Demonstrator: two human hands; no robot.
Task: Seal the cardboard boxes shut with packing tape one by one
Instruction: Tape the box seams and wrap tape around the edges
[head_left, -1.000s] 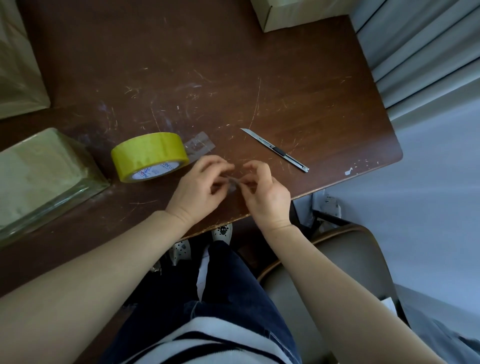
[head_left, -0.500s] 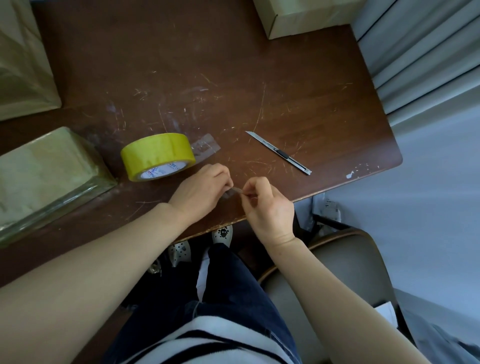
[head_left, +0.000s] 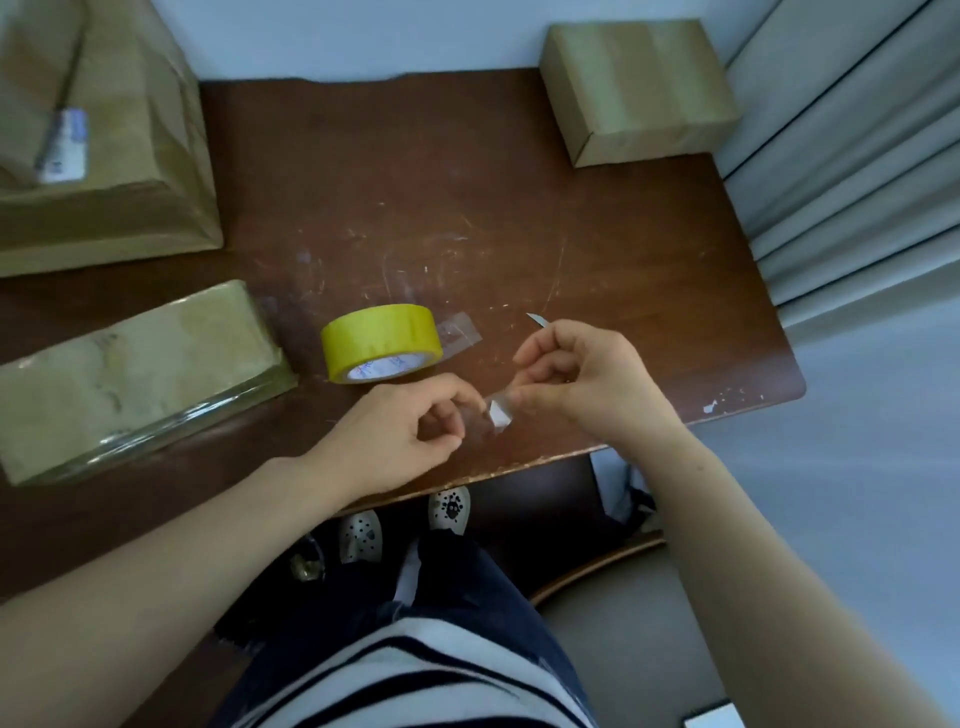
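A small scrap of clear tape (head_left: 497, 415) is pinched between my left hand (head_left: 410, 434) and my right hand (head_left: 587, 382) above the brown table's (head_left: 467, 208) near edge. The yellow tape roll (head_left: 382, 340) lies just behind my left hand, its loose end stuck to the table. A taped cardboard box (head_left: 130, 374) sits at the near left. A bigger box (head_left: 98, 140) stands at the far left and another box (head_left: 636, 88) at the far right corner.
A utility knife lies behind my right hand; only its blade tip (head_left: 536, 319) shows. Grey curtains (head_left: 852, 156) hang along the table's right side. A chair seat (head_left: 623, 623) is beside my legs at the lower right.
The view has tilted up, bringing the far boxes and wall into sight. My right hand has risen over the knife, and the tape scrap now hangs visibly between both hands.
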